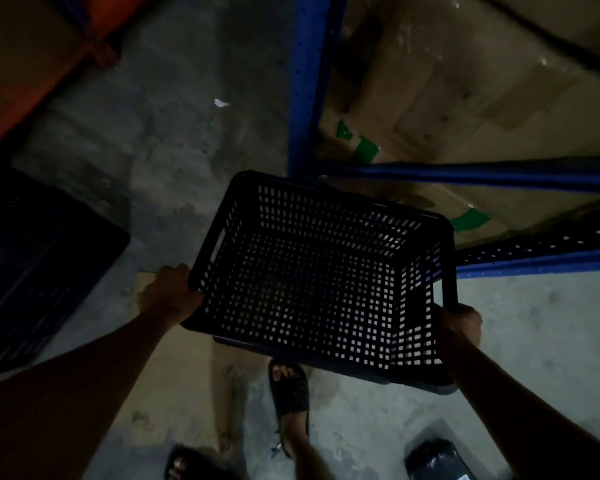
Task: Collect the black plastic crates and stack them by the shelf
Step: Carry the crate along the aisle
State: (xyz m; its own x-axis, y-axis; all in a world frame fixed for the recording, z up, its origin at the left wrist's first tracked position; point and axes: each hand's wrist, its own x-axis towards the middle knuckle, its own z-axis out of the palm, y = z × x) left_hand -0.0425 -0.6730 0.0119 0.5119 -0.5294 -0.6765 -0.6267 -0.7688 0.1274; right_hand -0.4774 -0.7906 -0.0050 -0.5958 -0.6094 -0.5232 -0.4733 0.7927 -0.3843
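Note:
I hold an empty black perforated plastic crate [323,278] above the floor, tilted a little, in the middle of the view. My left hand [168,294] grips its near left corner at the rim. My right hand [459,327] grips the right rim. Another black crate [32,265] stands on the floor at the left edge, dim and partly cut off. The blue metal shelf [305,84] rises just beyond the held crate, with its lower beam [482,174] running right.
Cardboard boxes [447,98] with green tape fill the shelf. An orange rack beam [49,64] crosses the top left. A flat cardboard sheet [174,382] lies on the concrete floor under my sandalled feet [290,393]. A black bag [437,459] sits bottom right.

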